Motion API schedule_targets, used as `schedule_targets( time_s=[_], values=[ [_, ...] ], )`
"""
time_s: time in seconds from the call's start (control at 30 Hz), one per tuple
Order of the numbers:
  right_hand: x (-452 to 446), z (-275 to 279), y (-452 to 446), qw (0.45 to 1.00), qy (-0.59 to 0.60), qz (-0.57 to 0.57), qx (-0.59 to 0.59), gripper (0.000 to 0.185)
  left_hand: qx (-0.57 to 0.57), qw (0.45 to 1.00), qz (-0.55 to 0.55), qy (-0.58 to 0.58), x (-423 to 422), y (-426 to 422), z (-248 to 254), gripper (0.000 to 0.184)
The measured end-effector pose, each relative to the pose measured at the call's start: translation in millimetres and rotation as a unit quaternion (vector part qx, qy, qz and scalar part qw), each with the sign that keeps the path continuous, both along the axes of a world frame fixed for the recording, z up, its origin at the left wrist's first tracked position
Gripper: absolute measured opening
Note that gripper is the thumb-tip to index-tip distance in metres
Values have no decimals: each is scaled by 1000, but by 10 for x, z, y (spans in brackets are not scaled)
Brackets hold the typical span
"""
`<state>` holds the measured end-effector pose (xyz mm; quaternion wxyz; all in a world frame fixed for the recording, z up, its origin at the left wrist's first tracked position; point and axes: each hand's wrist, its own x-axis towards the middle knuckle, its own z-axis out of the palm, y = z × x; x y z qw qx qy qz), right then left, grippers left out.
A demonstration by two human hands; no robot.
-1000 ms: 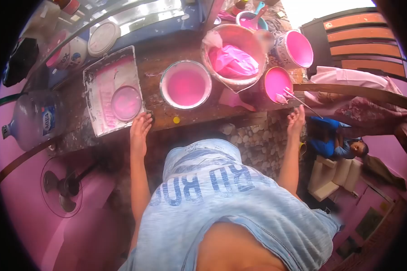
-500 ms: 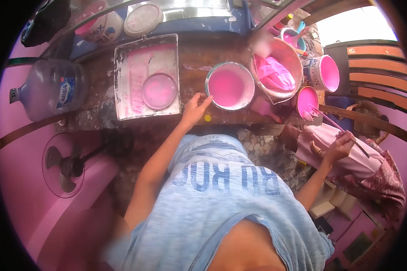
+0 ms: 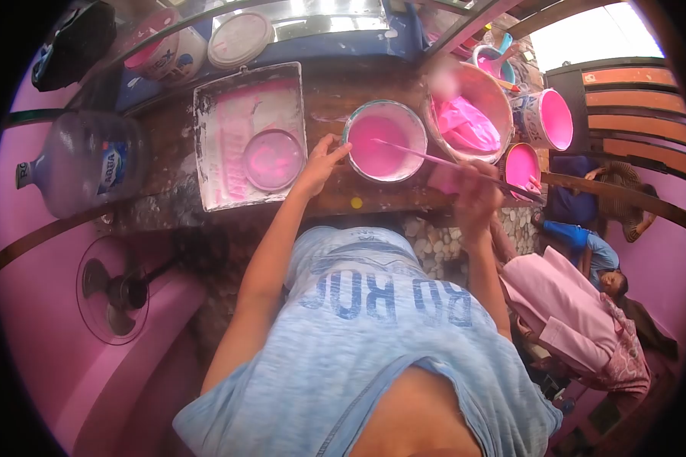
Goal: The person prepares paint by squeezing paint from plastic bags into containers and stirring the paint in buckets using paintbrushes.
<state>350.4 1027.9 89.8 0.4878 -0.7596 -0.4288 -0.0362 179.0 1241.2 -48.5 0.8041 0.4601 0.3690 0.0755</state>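
An open white paint bucket (image 3: pixel 417 156) with pink paint inside stands on the wooden table. My left hand (image 3: pixel 322 166) is at its left rim, thumb and fingertips pinched against the edge. A thin pink-smeared stick (image 3: pixel 427 156) slants over the bucket, its tip at the paint. My right hand (image 3: pixel 478 196), somewhat blurred, is closed around the stick at the bucket's lower right. Beyond the stick stands a smaller can of bright pink paint (image 3: pixel 521 163). A paint tray (image 3: pixel 213 145) with a round translucent lid (image 3: pixel 273 159) in it lies left of my left hand.
A larger bucket (image 3: pixel 437 126) with a pink bag in it stands right of the paint bucket, near a tilted pail (image 3: pixel 554 120). A big water bottle (image 3: pixel 84 156) lies at left, above a fan (image 3: pixel 114 293). People, one in pink clothing (image 3: pixel 564 305), are at right.
My right hand has moved left, bringing the stick from the small can to the paint bucket. My left hand has stayed at the bucket's rim. Another person has come into view at right.
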Motion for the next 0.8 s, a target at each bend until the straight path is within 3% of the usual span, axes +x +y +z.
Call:
schedule_targets(
  time_s=[0.03, 0.13, 0.27, 0.43, 0.53, 0.73, 0.8],
  values=[
    [24, -179, 179, 996, -51, 76, -20, 15, -7, 1000, -12, -1, -24, 14, -8, 36],
    [98, -511, 485, 994, -2, 90, -69, 12, -5, 1000, -30, -2, -31, 8, -27, 32],
    [221, -547, 526, 983, 25, 115, -141, 8, -28, 999, 24, -24, -18, -77, 118, 37],
    [219, -419, 355, 959, -8, 166, -229, 10, -46, 998, -10, -38, 4, 27, 8, 38],
    [32, -344, 328, 941, 113, 225, -228, 10, -53, 998, -6, -45, -3, 36, -3, 38],
    [122, -484, 381, 984, -8, 105, -147, 9, -64, 997, -12, -49, -17, 27, -69, 41],
    [47, -544, 256, 975, 35, 164, -147, 9, -56, 997, -12, -48, -22, 33, -63, 44]
  ],
)
